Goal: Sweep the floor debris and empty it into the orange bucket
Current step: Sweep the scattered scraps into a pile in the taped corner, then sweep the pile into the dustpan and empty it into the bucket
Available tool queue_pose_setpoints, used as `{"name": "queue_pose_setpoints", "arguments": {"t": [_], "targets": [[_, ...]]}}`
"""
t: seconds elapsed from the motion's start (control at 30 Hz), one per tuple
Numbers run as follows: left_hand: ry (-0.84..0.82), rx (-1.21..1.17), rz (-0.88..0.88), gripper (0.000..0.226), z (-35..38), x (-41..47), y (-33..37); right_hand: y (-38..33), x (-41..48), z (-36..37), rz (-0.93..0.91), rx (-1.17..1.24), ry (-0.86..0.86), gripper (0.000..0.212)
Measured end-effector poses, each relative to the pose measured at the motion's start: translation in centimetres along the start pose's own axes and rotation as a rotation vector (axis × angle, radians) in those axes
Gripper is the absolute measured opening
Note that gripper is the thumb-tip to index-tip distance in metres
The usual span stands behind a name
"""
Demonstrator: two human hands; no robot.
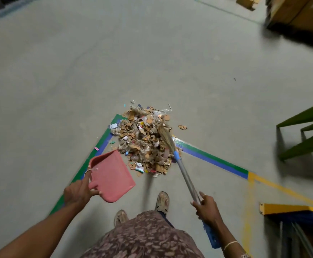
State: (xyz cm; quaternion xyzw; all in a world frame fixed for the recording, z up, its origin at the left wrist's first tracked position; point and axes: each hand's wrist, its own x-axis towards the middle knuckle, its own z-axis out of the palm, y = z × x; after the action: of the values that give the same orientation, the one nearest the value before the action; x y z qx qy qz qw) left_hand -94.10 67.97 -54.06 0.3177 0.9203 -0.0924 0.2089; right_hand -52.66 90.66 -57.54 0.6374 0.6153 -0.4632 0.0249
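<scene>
Debris pile [144, 140]: cardboard scraps, paper bits and clear plastic film, heaped on the grey concrete floor [58, 81] just ahead of the person's feet. It sits inside the corner of a green-and-blue tape line [213, 161], overlapping the tape on both legs. A few stray scraps lie just outside the heap.

Broom [186, 175]: straw bristles rest on the right side of the pile. A blue collar joins them to a grey metal handle that slants back toward the person. Right hand [207, 207] is wrapped round the handle low down, with the forefinger stretched along it. A blue end piece sticks out behind the wrist, which wears a thin bangle.

Pink dustpan [111, 175]: just left of the pile, its far corner close to the heap's edge. Whether it touches the floor cannot be told. Left hand [79, 192] grips its short handle, fingers curled under; a string loop hangs there.

Below: two worn shoes [162, 201] and a patterned garment. To the right are a yellow tape line [282, 189], a green metal frame [308, 135] and a yellow-and-blue rack beam [289, 209]. Cardboard boxes [299, 13] stand far off at the upper right, blurred.
</scene>
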Motion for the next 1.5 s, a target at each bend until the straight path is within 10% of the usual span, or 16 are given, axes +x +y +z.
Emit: {"name": "queue_pose_setpoints", "arguments": {"t": [0.3, 0.73, 1.5], "targets": [[-0.049, -0.103, -0.035, 0.101, 0.9, -1.3, -1.2, 1.7, -10.6, -4.6, -0.11, 0.291, -0.005, 0.037], [0.038, -0.143, -0.146, 0.103, 0.4, -5.9, 7.7, -9.2, 12.5, -4.8, -0.089, 0.252, -0.253, 0.002], [-0.114, -0.097, -0.153, 0.114, 14.6, -2.1, 17.4, 8.4, 24.8, -12.1, 0.083, 0.004, -0.108, 0.022]]}}
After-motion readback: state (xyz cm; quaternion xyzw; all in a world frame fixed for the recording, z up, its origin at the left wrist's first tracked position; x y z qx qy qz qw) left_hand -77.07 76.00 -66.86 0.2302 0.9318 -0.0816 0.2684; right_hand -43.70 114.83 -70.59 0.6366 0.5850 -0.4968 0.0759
